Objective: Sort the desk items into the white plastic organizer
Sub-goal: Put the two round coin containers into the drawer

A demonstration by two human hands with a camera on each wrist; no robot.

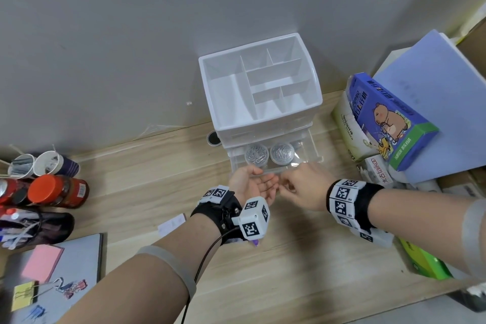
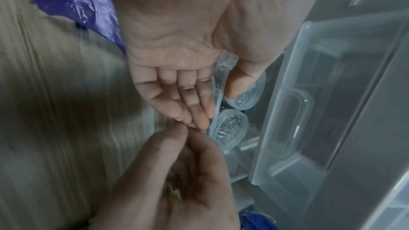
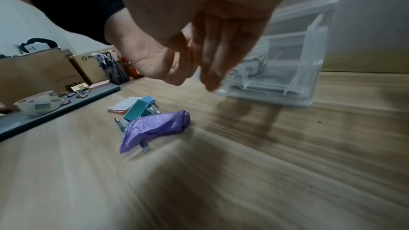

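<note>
Standing against the grey wall on the pale wooden desk [image 1: 263, 258], the white plastic organizer [image 1: 260, 81] has a divided top tray and a clear drawer [image 1: 276, 163] pulled out at its base. Two round clear tubs of metal paper clips [image 1: 269, 156] sit side by side in that drawer. The person's left hand [image 1: 252, 184] lies palm up at the drawer's front edge, fingers straight and together, thumb over the rim. The right hand [image 1: 302, 189] is just beside it, fingertips bunched and touching the left fingertips; whether they pinch anything cannot be told. Nearer the person, a crumpled purple plastic bag [image 3: 155, 128] lies on the desk beside a teal binder clip [image 3: 138, 109].
</note>
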